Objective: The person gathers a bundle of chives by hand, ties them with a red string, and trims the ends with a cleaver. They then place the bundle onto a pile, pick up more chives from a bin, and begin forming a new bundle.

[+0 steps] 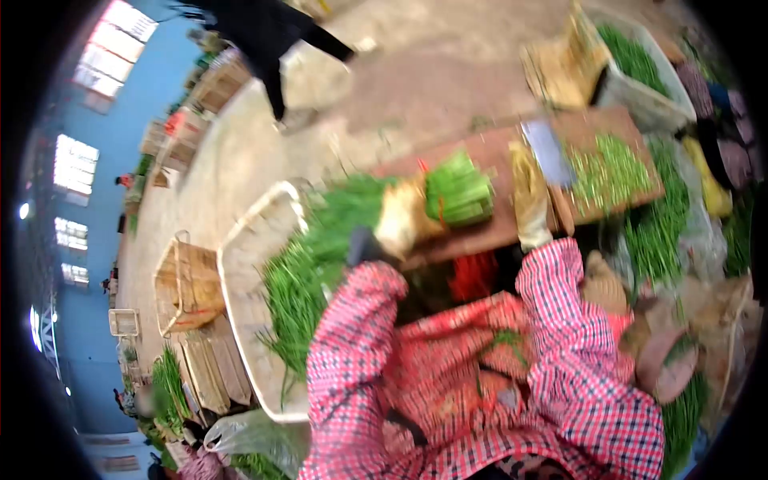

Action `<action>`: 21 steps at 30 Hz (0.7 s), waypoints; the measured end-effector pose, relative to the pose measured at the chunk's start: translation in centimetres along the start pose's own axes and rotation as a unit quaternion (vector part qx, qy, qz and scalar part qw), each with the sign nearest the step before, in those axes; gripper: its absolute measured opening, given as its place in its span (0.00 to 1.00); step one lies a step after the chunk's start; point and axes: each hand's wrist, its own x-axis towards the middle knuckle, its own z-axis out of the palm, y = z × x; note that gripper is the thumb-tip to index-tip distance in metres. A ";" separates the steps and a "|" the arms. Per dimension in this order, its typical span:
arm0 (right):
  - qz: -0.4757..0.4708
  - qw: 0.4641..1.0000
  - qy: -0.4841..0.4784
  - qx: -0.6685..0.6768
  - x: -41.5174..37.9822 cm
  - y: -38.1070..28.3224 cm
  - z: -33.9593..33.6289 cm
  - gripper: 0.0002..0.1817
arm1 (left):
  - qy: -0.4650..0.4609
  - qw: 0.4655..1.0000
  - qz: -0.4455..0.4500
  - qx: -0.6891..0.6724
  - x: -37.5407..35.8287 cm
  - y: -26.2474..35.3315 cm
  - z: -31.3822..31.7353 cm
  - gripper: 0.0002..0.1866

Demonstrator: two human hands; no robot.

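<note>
My left hand [402,218], in a pale glove and blurred, is closed around a bundle of green chives [460,190]. A red band circles the bundle, and its cut stalk ends point right over the plank. My right hand [528,192], in a yellowish glove, rests on the plank with fingers stretched forward. Right beside it lies a cleaver [549,152], its blade flat on the board and its brown handle [562,210] along the hand's right edge. Chopped stalk ends [612,172] are scattered to the right of the blade.
A white crate [240,320] of loose chives [292,292] stands at left. More chives [664,216] lie on plastic at right, near another white crate [640,100]. The reddish plank [500,216] spans before me. Beyond, a person in dark clothes [264,40] is on the floor.
</note>
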 end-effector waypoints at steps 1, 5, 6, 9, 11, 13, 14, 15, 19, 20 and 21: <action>0.065 0.995 0.008 0.071 0.4 1.2 1.9 0.16 | -0.017 1.000 -0.023 0.012 -0.1 0.0 0.3 0.50; 0.185 0.947 -0.183 0.190 -0.2 -3.1 4.3 0.16 | -0.108 0.992 -0.042 0.050 0.4 0.4 -0.7 0.61; 0.146 0.959 -0.198 0.143 0.2 -3.2 3.9 0.17 | -0.106 0.992 -0.037 0.050 0.2 0.3 -0.5 0.62; 0.087 0.969 -0.208 0.097 0.9 -2.7 3.5 0.17 | -0.108 0.991 -0.045 0.070 0.0 0.3 -0.3 0.63; 0.095 0.976 -0.141 0.138 0.4 -1.0 5.0 0.18 | -0.090 0.992 -0.042 0.081 -0.1 0.1 0.0 0.64; 0.061 0.952 -0.297 -0.031 -0.2 -0.6 6.3 0.20 | -0.084 0.991 -0.047 0.092 -0.3 0.3 0.2 0.64; 0.024 0.923 -0.368 -0.107 -0.4 -0.4 7.0 0.22 | -0.080 0.992 -0.045 0.089 -0.4 0.3 0.1 0.64; -0.068 0.926 -0.338 -0.154 -1.5 1.2 8.1 0.21 | -0.077 0.992 -0.043 0.086 -0.6 0.2 0.0 0.64; -0.316 0.728 -0.143 -0.592 0.3 -1.4 3.9 0.19 | -0.047 0.992 -0.045 0.108 -0.7 -0.7 2.2 0.67; -0.265 0.752 -0.190 -0.573 1.2 -2.2 2.7 0.18 | -0.039 0.992 -0.049 0.111 -0.8 -1.1 2.7 0.67; -0.182 0.799 -0.241 -0.520 2.0 -3.3 1.3 0.18 | -0.015 0.993 -0.036 0.111 -0.9 -1.1 2.9 0.66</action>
